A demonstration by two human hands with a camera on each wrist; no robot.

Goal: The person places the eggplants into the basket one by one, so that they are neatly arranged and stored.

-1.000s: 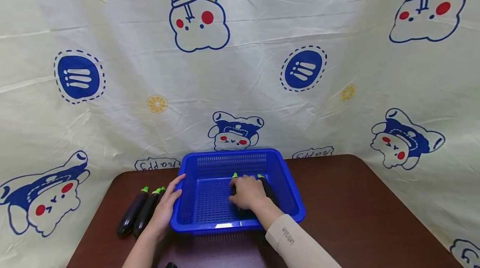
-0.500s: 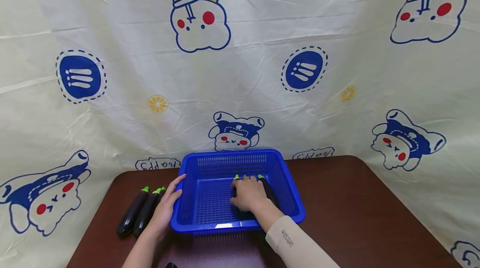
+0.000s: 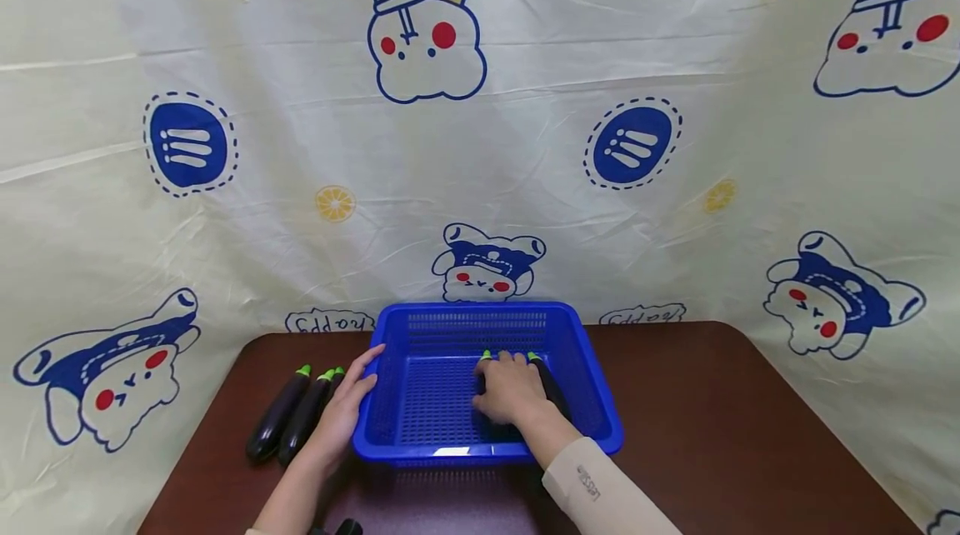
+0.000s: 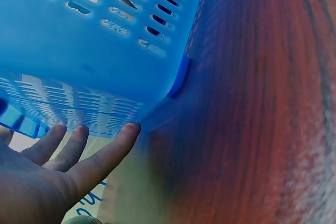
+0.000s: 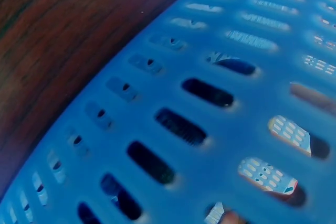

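Note:
A blue perforated plastic basket [image 3: 420, 453] stands at the middle of the table in the head view. My right hand [image 3: 513, 389] is inside it, thumb and fingers curled over a dark eggplant [image 3: 501, 432] whose green tip shows beyond the fingers. To the right of this hand lies another eggplant [image 3: 551, 389] in the basket. My left hand [image 3: 341, 414] rests against the basket's left side; in the left wrist view its fingers [image 4: 105, 158] are extended along the outer wall. The right wrist view shows mostly slotted basket wall [image 5: 173, 98], with the hand's grip hidden.
Several eggplants [image 3: 279, 418] lie on the brown table [image 3: 712, 435] left of the basket, beside my left forearm. A cartoon-printed cloth [image 3: 525, 185] hangs behind the table's back edge. A small black rounded thing [image 3: 348, 527], of unclear kind, shows at the bottom edge.
The head view has shifted slightly, so the scene sits farther right. The eggplant under my right hand has moved a little toward the one at right. My left hand stays at the basket.

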